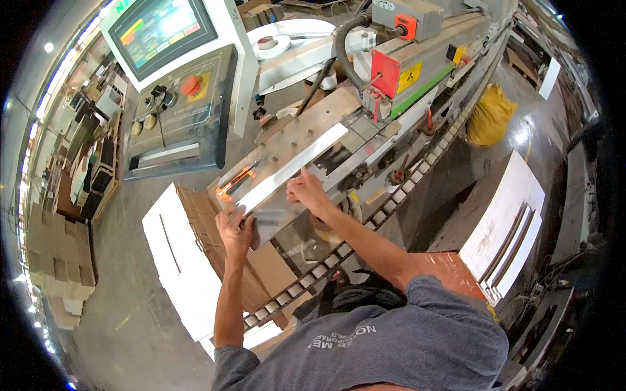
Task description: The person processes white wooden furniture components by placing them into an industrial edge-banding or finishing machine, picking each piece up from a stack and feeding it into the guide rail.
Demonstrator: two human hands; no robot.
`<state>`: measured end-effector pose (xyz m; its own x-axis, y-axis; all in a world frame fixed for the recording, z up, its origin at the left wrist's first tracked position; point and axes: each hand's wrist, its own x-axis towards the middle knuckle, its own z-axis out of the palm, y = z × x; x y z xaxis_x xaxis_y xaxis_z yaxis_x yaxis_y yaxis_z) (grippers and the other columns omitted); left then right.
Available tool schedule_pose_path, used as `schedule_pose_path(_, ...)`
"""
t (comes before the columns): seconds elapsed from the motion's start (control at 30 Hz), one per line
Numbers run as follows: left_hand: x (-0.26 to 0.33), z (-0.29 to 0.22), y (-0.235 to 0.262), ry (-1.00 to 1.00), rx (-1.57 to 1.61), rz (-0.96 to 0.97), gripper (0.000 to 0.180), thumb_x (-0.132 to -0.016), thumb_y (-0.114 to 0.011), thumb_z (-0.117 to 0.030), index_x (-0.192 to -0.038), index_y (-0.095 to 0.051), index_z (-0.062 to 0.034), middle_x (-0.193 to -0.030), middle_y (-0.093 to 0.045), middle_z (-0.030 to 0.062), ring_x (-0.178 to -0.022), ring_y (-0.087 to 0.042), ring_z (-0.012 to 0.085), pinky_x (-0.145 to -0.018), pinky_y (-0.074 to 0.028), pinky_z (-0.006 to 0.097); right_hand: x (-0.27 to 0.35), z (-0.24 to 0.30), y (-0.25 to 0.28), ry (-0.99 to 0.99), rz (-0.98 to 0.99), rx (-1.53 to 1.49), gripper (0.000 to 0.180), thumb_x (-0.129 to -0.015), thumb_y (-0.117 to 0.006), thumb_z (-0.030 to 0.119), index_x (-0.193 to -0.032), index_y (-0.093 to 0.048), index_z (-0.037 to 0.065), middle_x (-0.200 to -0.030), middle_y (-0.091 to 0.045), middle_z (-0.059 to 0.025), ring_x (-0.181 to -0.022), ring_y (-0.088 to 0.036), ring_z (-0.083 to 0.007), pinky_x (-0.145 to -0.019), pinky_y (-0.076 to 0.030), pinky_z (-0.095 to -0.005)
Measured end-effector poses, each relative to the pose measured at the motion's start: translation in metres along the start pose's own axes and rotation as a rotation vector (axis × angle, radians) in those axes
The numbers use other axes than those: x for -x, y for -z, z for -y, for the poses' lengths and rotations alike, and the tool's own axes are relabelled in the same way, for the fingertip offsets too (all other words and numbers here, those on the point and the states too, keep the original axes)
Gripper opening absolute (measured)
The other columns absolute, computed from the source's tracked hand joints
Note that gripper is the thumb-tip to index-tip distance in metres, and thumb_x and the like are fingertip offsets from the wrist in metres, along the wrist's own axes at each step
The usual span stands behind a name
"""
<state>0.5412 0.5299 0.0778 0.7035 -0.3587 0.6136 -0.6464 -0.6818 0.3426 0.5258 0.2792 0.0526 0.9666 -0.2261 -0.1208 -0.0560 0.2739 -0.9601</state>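
A long narrow white panel (293, 167) lies slantwise on the bed of a machine, its far end toward the machine's head. At the panel's near end is my left hand (233, 229), with thumb and fingers closed about the corner. My right hand (308, 191) is curled closed beside the panel's right edge, over the machine bed; what its fingers hold, if anything, is hidden. An orange utility knife (237, 182) rests on the bed left of the panel. A grey area just right of my left hand is blurred.
A control console (182, 111) with a lit screen and red button stands at left. White panels are stacked at lower left (186, 260) and right (505, 221). A roller track (391, 208) runs along the machine. A yellow sack (490, 116) sits on the floor beyond.
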Motion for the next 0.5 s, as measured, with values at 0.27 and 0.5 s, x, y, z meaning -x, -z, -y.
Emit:
schedule_pose_path(0.27, 0.007, 0.017, 0.011, 0.124, -0.099, 0.084, 0.03, -0.076, -0.079, -0.012, -0.105, -0.072, -0.0077, -0.09, -0.062, 0.0105, -0.087, -0.057, 0.0284, -0.079, -0.047, 0.039, -0.006, 0.006, 0.001, 0.025, -0.032, 0.118, 0.04, -0.091, -0.054, 0.017, -0.104, -0.036, -0.016, -0.066, -0.055, -0.0059, -0.057, -0.053, -0.013, -0.054, -0.049, -0.0272)
schedule_pose_path(0.5, 0.006, 0.035, 0.006, 0.077, 0.008, 0.063, 0.023, -0.076, -0.079, -0.012, -0.097, -0.073, -0.0062, -0.077, -0.059, 0.0085, -0.076, -0.054, 0.0267, -0.069, -0.047, 0.038, -0.008, 0.008, -0.002, 0.113, -0.082, 0.326, 0.029, -0.091, -0.055, 0.017, -0.081, -0.035, -0.001, -0.066, -0.054, -0.0063, -0.056, -0.047, -0.0096, -0.054, -0.046, -0.0256)
